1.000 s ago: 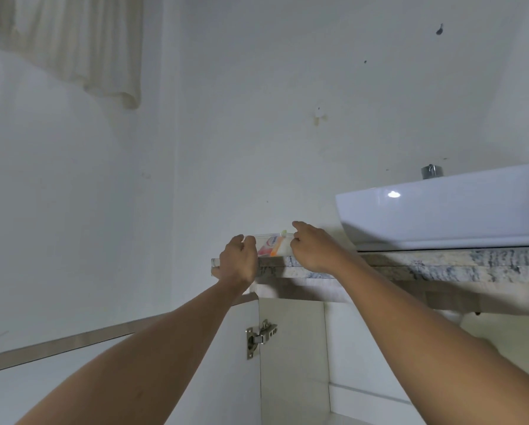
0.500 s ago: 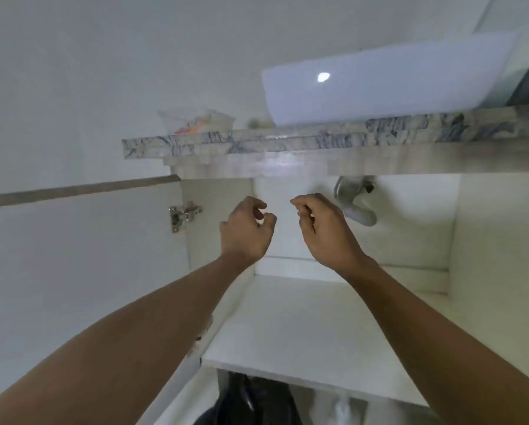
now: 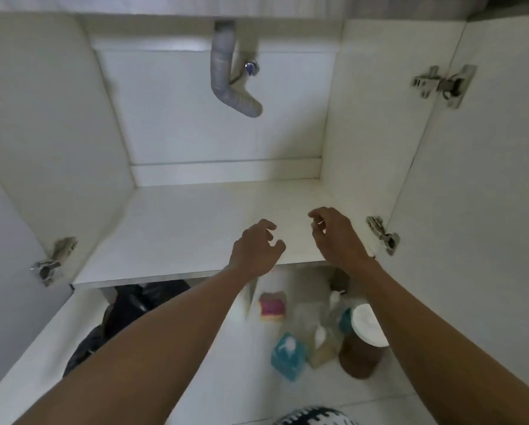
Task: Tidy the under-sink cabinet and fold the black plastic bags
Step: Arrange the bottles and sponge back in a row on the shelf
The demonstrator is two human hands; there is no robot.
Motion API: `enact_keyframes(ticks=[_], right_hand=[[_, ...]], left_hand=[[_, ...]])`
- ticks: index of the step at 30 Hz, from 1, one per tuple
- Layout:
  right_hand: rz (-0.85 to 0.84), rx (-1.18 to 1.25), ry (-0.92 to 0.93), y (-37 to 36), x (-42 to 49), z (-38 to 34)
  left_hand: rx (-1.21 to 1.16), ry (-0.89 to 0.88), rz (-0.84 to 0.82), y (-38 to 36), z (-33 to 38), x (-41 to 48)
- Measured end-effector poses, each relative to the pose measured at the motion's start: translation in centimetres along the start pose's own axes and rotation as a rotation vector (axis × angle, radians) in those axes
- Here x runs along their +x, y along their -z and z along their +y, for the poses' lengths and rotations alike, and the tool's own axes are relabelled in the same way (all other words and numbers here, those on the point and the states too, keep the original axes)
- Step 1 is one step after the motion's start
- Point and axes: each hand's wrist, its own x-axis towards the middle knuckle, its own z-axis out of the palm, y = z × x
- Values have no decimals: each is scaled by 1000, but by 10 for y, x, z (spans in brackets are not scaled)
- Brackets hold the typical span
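Note:
The under-sink cabinet stands open, its white shelf bare. My left hand hovers over the shelf's front edge with loosely curled fingers, holding nothing. My right hand hangs a little to the right of it, fingers also loosely curled and holding nothing. Crumpled black plastic bags lie below the shelf at the lower left, partly hidden by my left forearm and the shelf.
A grey drain pipe hangs from the cabinet top. On the floor below the shelf stand a pink sponge, a teal box, clear bottles and a brown jar with a white lid. Door hinges flank both open sides.
My hands left the small box on the countertop and came down in front of the shelf. The view tilted down from the sink to the cabinet interior and the floor.

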Motion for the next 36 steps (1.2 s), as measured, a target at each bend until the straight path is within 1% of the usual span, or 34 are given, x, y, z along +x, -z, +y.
enact_keyframes(ticks=[4, 8, 10, 12, 14, 17, 19, 21, 26, 28, 30, 34, 36], right_hand=[[-48, -115, -204, 18, -38, 42], [-67, -222, -425, 29, -78, 67], [-74, -237, -509, 32, -96, 76], [-81, -143, -575, 33, -111, 82], [-85, -36, -638, 29, -127, 88], [-64, 93, -773, 17, -153, 104], [-102, 146, -824, 9, -166, 112], [-111, 213, -846, 5, -171, 113], [-35, 334, -786, 7, -176, 109], [1, 343, -731, 10, -176, 101], [51, 348, -655, 19, -167, 96], [185, 407, -480, 53, -126, 72], [168, 376, -391, 68, -99, 56]], left_hand=[[4, -5, -196, -55, -2, -13], [59, -113, -466, -108, 8, -30], [76, -144, -597, -135, 13, -36], [79, -149, -656, -158, 17, -41], [83, -152, -671, -171, 23, -45], [42, -91, -713, -188, 23, -47], [29, -56, -686, -198, 17, -48], [22, -66, -649, -204, 11, -49], [-111, -103, -563, -206, 0, -54], [-185, -172, -442, -204, -2, -61], [-196, -229, -352, -191, 8, -60], [-293, -331, -271, -145, 42, -25], [-320, -323, -237, -113, 62, -6]])
